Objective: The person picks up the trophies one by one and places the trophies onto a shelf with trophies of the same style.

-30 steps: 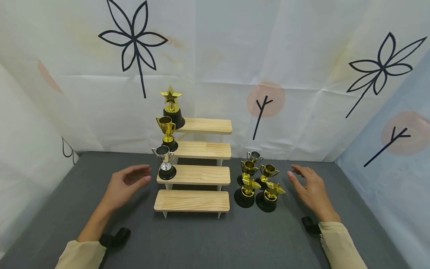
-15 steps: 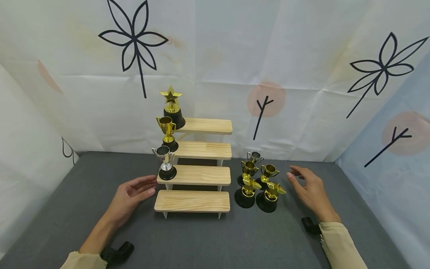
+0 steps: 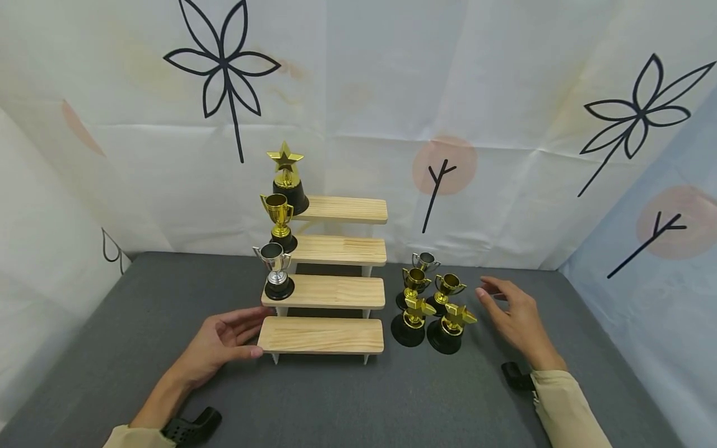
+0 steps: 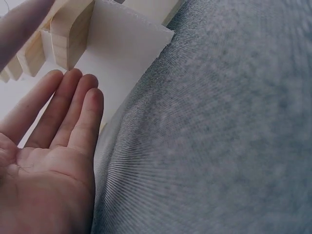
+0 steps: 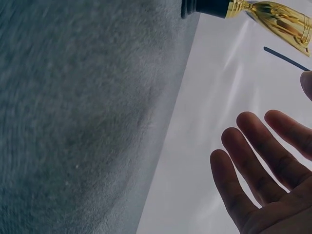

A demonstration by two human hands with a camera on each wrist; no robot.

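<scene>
My left hand point(image 3: 224, 341) is at the left end of the lowest step of a wooden tiered display stand point(image 3: 320, 336), its fingers fairly straight and its thumb near the front corner. In the left wrist view the fingertips lie right by the stand's white side panel point(image 4: 112, 53). My right hand point(image 3: 514, 317) hovers with relaxed fingers to the right of a group of trophies, holding nothing. That group has two gold star trophies point(image 3: 413, 318), two gold cups point(image 3: 450, 286) and a silver cup point(image 3: 425, 261). In the right wrist view a gold cup point(image 5: 280, 19) appears beyond the fingers.
Down the stand's left side are a gold star trophy point(image 3: 287, 180), a gold cup trophy point(image 3: 279, 214) and a silver cup trophy point(image 3: 276, 270), one per step. A dark grey table point(image 3: 347, 404) lies beneath, with a patterned white cloth backdrop point(image 3: 370, 81) behind.
My left hand has moved right and toward the front, from beside the silver cup's step to the lowest step's end. The right hand has barely moved; the trophies stay in place.
</scene>
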